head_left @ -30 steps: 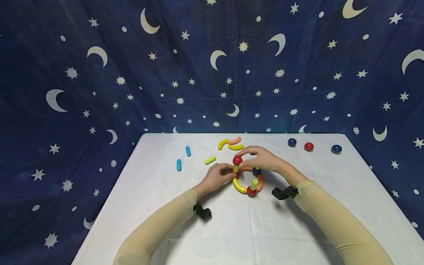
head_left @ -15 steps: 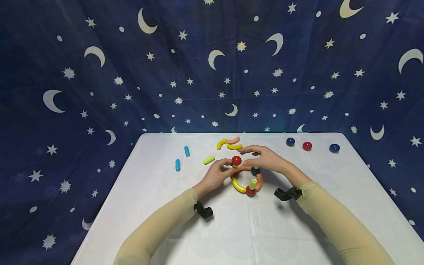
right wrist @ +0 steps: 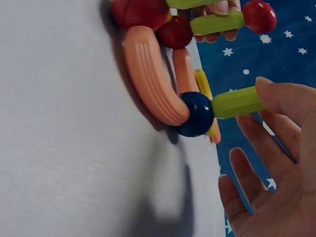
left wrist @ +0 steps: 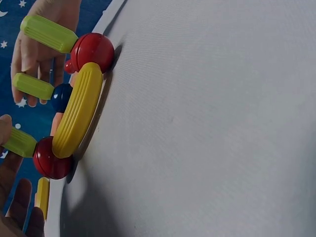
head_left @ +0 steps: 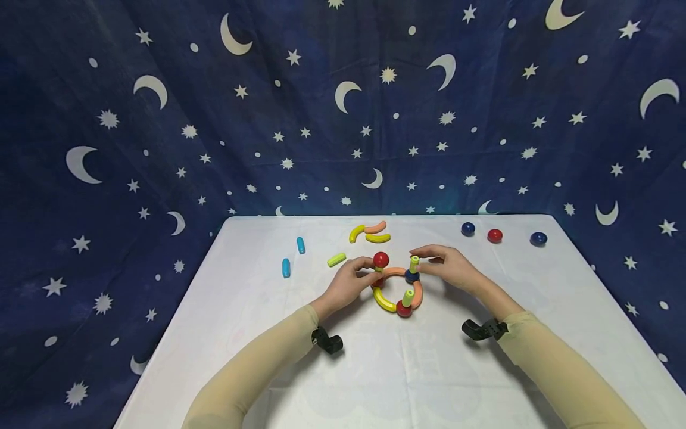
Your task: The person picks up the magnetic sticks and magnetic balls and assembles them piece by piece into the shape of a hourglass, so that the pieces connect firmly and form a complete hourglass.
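Note:
A ring of curved pieces and balls lies on the table, with green rods standing on its balls. In the head view, my left hand [head_left: 349, 285] pinches the left green rod [right wrist: 217, 23], which has a red ball [head_left: 381, 259] on top. My right hand [head_left: 452, 269] pinches the upper end of another green rod [right wrist: 237, 102], set in a blue ball [right wrist: 195, 114]; its other fingers are spread. A third green rod [head_left: 408, 297] stands in the front red ball [head_left: 404, 308]. Yellow [head_left: 384, 300] and orange [head_left: 418, 295] curved pieces join the balls.
Blue rods [head_left: 286, 268] and a loose green rod [head_left: 336, 259] lie on the left. Loose curved pieces [head_left: 378, 238] are at the back middle. A red ball [head_left: 495, 236] lies between blue balls [head_left: 538, 239] at the back right. A star-and-moon cloth [head_left: 343, 137] hangs behind the table.
My right hand has left the red-topped rod and moved right to the rod on the blue ball. My left hand has shifted up from the lower red ball to its rod.

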`<state>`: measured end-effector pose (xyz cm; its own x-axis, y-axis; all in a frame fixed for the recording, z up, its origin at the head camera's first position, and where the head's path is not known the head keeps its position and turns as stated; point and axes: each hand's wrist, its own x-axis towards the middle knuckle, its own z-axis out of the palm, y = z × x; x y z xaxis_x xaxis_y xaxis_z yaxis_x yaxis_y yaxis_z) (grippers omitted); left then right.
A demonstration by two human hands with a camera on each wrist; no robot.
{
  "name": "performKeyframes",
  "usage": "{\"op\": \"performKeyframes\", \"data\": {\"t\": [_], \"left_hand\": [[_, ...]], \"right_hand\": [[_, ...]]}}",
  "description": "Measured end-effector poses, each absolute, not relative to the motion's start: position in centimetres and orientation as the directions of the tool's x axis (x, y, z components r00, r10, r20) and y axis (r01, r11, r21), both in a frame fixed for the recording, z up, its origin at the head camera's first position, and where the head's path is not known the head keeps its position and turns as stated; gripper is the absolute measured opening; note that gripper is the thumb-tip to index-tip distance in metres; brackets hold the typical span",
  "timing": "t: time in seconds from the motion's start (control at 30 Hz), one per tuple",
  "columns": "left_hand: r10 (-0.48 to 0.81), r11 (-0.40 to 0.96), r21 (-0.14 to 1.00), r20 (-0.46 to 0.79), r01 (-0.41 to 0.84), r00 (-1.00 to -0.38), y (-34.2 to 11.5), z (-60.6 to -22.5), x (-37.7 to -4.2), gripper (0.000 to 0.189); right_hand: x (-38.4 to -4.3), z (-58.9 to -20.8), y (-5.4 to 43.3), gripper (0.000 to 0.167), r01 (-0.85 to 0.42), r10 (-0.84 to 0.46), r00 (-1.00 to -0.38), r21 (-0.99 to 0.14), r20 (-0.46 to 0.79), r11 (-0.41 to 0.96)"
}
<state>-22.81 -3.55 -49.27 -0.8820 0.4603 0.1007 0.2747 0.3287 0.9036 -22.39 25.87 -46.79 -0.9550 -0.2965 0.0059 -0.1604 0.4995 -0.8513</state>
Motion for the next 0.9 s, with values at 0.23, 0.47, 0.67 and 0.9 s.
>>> {"op": "performKeyframes", "data": {"t": [0.23, 0.47, 0.67, 0.9], "left_hand": [[0.468, 0.337, 0.906, 0.076, 0.257, -0.88, -3.5, -49.1, -22.9, 0.027], [0.499, 0.338, 0.898, 0.083, 0.281, -0.863, -3.2, -49.0, -23.3, 0.025], [0.512, 0.388, 0.861, 0.095, 0.328, -0.854, -2.9, -48.7, -23.5, 0.027], [0.501, 0.452, 0.818, 0.096, 0.355, -0.86, -2.4, -48.4, -23.6, 0.031]], "right_hand": [[-22.2, -47.4, 25.1, 0.04, -0.153, -0.244, -0.969, -0.852, 0.031, 0.5], [-22.4, -47.6, 24.1, 0.039, -0.137, -0.238, -0.971, -0.838, 0.009, 0.527], [-22.5, -47.6, 23.7, 0.039, -0.133, -0.253, -0.967, -0.843, -0.004, 0.521], [-22.5, -47.6, 23.4, 0.04, -0.152, -0.276, -0.961, -0.822, -0.007, 0.549]]}}
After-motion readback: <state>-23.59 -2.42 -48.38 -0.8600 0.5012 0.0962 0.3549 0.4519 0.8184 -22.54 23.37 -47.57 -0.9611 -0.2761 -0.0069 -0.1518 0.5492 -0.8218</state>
